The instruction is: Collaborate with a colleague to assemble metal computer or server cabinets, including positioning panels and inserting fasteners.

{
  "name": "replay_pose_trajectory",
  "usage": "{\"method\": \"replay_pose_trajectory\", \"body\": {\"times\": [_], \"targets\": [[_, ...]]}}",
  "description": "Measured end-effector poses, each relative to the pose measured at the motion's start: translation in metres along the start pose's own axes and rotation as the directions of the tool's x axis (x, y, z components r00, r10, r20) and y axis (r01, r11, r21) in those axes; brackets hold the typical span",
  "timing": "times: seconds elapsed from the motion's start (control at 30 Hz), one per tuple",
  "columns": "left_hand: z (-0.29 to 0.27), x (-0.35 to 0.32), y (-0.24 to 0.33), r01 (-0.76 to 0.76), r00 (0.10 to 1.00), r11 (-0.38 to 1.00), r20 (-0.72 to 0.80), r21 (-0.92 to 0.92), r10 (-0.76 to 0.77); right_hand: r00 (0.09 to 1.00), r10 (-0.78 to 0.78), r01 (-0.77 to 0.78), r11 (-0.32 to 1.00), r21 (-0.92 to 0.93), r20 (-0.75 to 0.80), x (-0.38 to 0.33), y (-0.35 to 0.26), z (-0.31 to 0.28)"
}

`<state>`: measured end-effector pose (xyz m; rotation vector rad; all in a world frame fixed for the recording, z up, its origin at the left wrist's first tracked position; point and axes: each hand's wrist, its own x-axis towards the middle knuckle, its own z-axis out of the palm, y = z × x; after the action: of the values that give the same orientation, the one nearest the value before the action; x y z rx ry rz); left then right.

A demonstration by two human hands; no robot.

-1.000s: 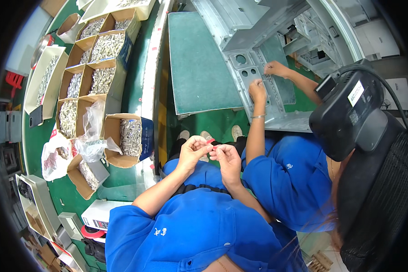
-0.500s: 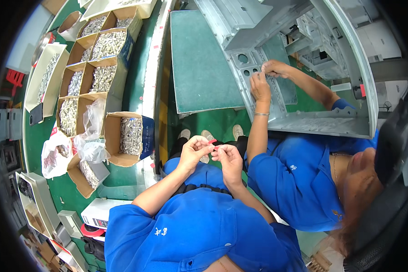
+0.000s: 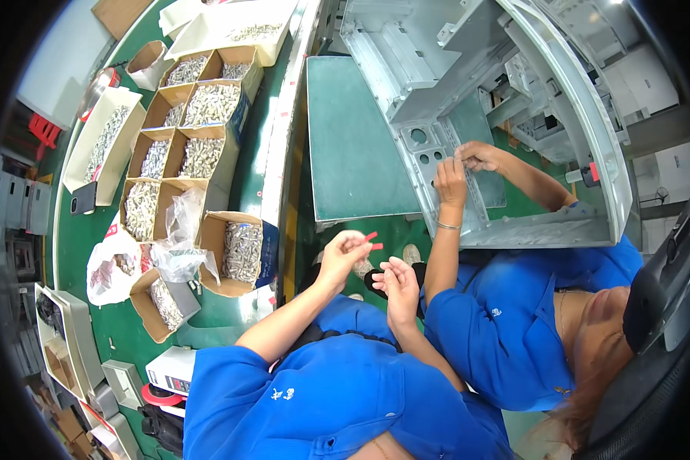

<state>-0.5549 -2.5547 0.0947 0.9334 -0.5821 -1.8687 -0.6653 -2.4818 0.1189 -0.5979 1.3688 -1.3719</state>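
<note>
My left hand (image 3: 345,254) pinches two short red strips (image 3: 372,240) between thumb and fingers, their ends sticking out to the right. They look like bits of tape, one above the other. Just below and to the right, apart from the strips, is my right hand (image 3: 399,285); its fingers are loosely bent and apart, and nothing shows in them. Beyond my hands stands a grey metal cabinet frame (image 3: 560,234) with round holes in a panel. A co-worker's two hands (image 3: 454,181) are at that holed panel.
On the green bench (image 3: 230,316) to the left are cardboard boxes (image 3: 207,218) of small metal parts, plastic bags (image 3: 115,277), a cream bin (image 3: 75,161) and a black phone (image 3: 84,199). A co-worker in blue (image 3: 506,337) sits close at my right. A green-topped table (image 3: 353,138) stands ahead.
My hands have drawn apart, and the right one has let go of the red piece. Both strips now show at my left fingertips. The view has shifted slightly.
</note>
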Motion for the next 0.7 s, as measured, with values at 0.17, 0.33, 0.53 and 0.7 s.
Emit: {"method": "replay_pose_trajectory", "body": {"times": [0.17, 0.33, 0.53, 0.7], "targets": [[0.047, 0.057, 0.012, -0.010, 0.997, 1.000, 0.070, -0.015, 0.011, 0.999, 0.013, -0.012, 1.000, -0.029, 0.029, -0.001, 0.001, 0.000], [0.091, 0.106, 0.018, 0.006, 0.992, 1.000, 0.123, 0.008, -0.007, 1.000, 0.008, -0.007, 0.999, -0.050, 0.007, -0.003, -0.007, 0.004], [0.069, 0.120, 0.025, 0.074, 0.997, 0.990, 0.046, -0.124, -0.069, 0.995, -0.059, 0.061, 0.998, 0.022, -0.082, 0.013, -0.016, -0.002], [0.039, 0.143, 0.038, 0.039, 0.996, 0.975, -0.071, -0.217, -0.055, 0.981, -0.134, 0.138, 0.990, 0.020, -0.141, 0.029, -0.033, 0.004]]}}
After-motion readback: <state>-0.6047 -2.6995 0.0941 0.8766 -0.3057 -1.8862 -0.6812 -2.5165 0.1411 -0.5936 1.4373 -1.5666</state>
